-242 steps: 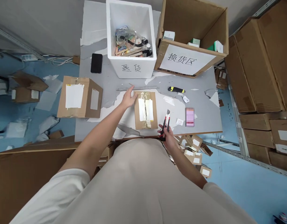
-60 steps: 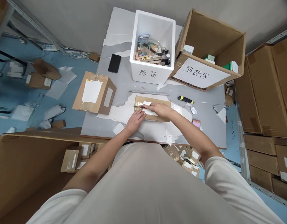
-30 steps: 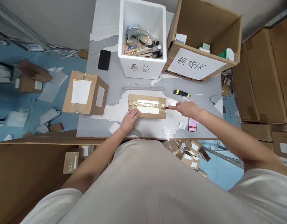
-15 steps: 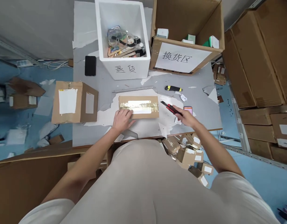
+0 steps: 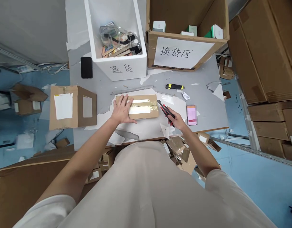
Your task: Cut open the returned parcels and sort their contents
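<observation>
A small taped cardboard box (image 5: 153, 109) with white labels lies flat on the table in front of me. Across its left end rests my left hand (image 5: 122, 110), fingers spread over the top and thumb along the near side. My right hand (image 5: 176, 118) is closed around a red and black utility knife (image 5: 165, 109). The knife's tip points up and left, close to the box's right end; whether it touches cannot be made out. To the right of that hand lies a phone (image 5: 191, 115) with a lit screen.
At the back stand a white foam box (image 5: 123, 69) holding goggles and booklets, and a large carton (image 5: 150, 50) with small boxes. A yellow-black cutter (image 5: 174, 86), crumpled paper (image 5: 185, 95), a dark phone (image 5: 86, 67) and a labelled carton (image 5: 86, 122) also occupy the table (image 5: 207, 107).
My left hand has spread its fingers over the box's left end. My right hand has brought the knife left, nearer the box, uncovering the lit phone. The view has shifted slightly.
</observation>
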`<state>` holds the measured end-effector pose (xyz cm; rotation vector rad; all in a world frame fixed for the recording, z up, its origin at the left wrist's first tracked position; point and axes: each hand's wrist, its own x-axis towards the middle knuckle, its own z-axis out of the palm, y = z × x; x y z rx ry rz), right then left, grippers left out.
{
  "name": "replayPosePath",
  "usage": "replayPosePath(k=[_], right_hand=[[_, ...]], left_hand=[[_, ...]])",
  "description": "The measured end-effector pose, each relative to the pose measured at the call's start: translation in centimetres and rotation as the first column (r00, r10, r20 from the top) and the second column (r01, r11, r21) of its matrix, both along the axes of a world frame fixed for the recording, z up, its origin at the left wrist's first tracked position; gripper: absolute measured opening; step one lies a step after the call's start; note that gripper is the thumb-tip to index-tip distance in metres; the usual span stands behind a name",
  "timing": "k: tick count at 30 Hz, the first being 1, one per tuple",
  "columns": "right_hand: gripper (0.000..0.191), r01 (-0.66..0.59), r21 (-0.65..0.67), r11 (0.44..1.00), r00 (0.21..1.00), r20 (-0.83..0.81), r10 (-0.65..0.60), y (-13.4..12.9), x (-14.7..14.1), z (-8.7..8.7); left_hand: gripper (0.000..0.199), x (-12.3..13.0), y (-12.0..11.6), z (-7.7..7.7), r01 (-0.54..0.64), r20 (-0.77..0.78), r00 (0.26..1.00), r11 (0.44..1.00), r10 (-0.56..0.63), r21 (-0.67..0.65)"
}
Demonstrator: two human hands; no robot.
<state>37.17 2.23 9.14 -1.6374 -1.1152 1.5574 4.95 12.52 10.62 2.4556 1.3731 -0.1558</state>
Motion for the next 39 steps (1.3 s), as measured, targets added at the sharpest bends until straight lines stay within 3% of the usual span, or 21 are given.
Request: replayPosePath(k=[6, 10, 13, 21, 27, 31, 36, 39], right_hand=[[0.063, -0.139, -0.029, 0.990, 0.988, 0.058, 0.140, 0.9, 1.8, 0.9], [0.058, -0.328, -0.067, 0.942, 0.938, 0.095, 0.333, 1.7, 3.8, 1.4], [0.059, -0.386, -0.069, 0.920, 0.917, 0.086, 0.391, 2.2, 4.1, 1.2], [0.065, -0.322, -0.124, 0.938, 0.947, -0.045, 0.319, -0.9, 4.3, 1.2], [0.065, -0.314, -0.104, 0.944, 0.948, -0.076, 0.308, -0.6, 2.9, 0.4], [0.066, -0.313, -0.125, 0.942, 0.946, -0.128, 0.297, -1.9, 2.3, 0.0], [0.064, -0.276, -0.158, 0.948, 0.960, -0.092, 0.264, -4.0, 1.7, 0.3], [0.063, -0.209, -0.157, 0.965, 0.977, -0.062, 0.202, -4.9, 3.1, 1.0]], left_hand=[[0.121, 0.1, -0.1, 0.1, -0.041, 0.017, 0.999, 0.999, 0.041, -0.006], [0.123, 0.1, -0.2, -0.1, -0.052, 0.018, 0.998, 0.999, 0.053, -0.015], [0.125, 0.0, -0.3, -0.3, -0.054, 0.010, 0.998, 0.998, 0.054, -0.025], [0.127, -0.1, -0.8, -0.6, -0.084, 0.038, 0.996, 0.996, 0.084, 0.002], [0.125, -0.3, -0.7, -0.5, -0.040, 0.027, 0.999, 0.999, 0.040, -0.019], [0.127, -0.2, -0.8, -0.6, -0.073, 0.034, 0.997, 0.997, 0.074, -0.019], [0.128, -0.2, -1.0, -0.3, -0.063, 0.026, 0.998, 0.997, 0.064, -0.039], [0.130, -0.3, -1.0, 0.0, -0.061, 0.015, 0.998, 0.996, 0.061, -0.060]])
